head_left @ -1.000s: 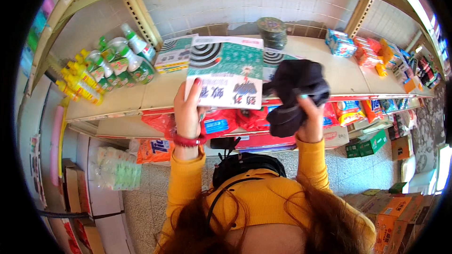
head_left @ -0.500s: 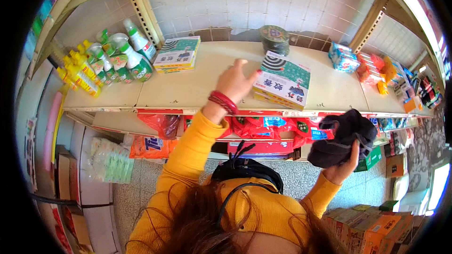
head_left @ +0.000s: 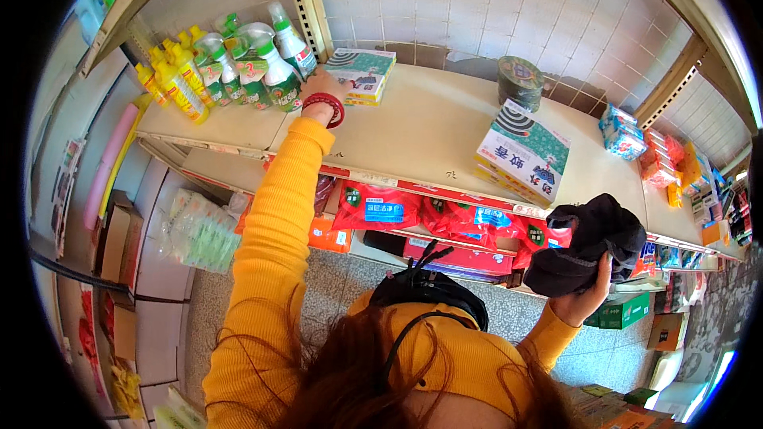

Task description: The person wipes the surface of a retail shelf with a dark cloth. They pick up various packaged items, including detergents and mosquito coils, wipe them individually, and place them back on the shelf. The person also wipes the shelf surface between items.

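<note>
Left hand [head_left: 318, 99] reaches the stacked flat cartons [head_left: 362, 73] at the shelf [head_left: 429, 131] back, grip unclear — light, stiff, best taken by the edges. Right hand [head_left: 584, 298] clutches a soft black cloth [head_left: 588, 242].

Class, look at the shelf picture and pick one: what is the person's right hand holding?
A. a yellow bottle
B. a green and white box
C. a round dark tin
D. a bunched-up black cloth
D: the right hand grips a bunched-up black cloth below the shelf edge, while the green and white box and the round dark tin sit untouched on the shelf.
</note>
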Demonstrator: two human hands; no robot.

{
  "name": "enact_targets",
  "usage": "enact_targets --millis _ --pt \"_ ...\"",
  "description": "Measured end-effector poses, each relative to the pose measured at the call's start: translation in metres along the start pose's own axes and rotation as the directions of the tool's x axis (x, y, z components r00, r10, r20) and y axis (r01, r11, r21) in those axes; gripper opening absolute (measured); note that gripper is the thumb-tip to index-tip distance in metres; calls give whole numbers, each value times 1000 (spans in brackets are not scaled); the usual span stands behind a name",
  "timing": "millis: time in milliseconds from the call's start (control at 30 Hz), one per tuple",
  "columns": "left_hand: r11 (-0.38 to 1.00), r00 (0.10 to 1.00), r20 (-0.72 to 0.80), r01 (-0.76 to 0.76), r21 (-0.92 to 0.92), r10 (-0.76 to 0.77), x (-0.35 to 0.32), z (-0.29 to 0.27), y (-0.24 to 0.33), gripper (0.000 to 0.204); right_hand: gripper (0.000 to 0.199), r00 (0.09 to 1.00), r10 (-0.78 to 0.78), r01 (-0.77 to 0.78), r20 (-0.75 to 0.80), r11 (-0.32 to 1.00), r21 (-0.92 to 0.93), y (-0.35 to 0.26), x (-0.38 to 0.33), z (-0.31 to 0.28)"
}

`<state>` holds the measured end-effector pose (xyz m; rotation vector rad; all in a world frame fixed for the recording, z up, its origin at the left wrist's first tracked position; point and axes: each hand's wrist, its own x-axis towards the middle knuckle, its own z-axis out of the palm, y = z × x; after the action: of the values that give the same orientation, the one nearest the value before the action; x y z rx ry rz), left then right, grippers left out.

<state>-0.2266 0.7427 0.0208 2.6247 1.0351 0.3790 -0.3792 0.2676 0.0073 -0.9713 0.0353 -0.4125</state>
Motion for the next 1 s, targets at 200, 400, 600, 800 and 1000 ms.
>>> enact_targets --millis 200,400,600,800,1000 --pt "999 999 -51 14 -31 -15 -3 3 -6 69 40 985 163 -172 59 960 219 1 -1 5" --pt "997 998 -27 57 -62 -58 3 2 -14 67 38 983 175 -183 53 948 261 -3 -6 24" --pt "983 982 79 -165 -83 172 5 8 -27 89 40 974 208 -222 88 955 195 5 -3 17" --pt "970 976 -44 -219 -103 215 7 16 -31 100 40 985 127 -127 120 992 -7 18 -3 17" --pt "982 955 -231 -190 7 186 -25 13 -11 83 40 960 245 -268 136 944 194 16 -5 31"
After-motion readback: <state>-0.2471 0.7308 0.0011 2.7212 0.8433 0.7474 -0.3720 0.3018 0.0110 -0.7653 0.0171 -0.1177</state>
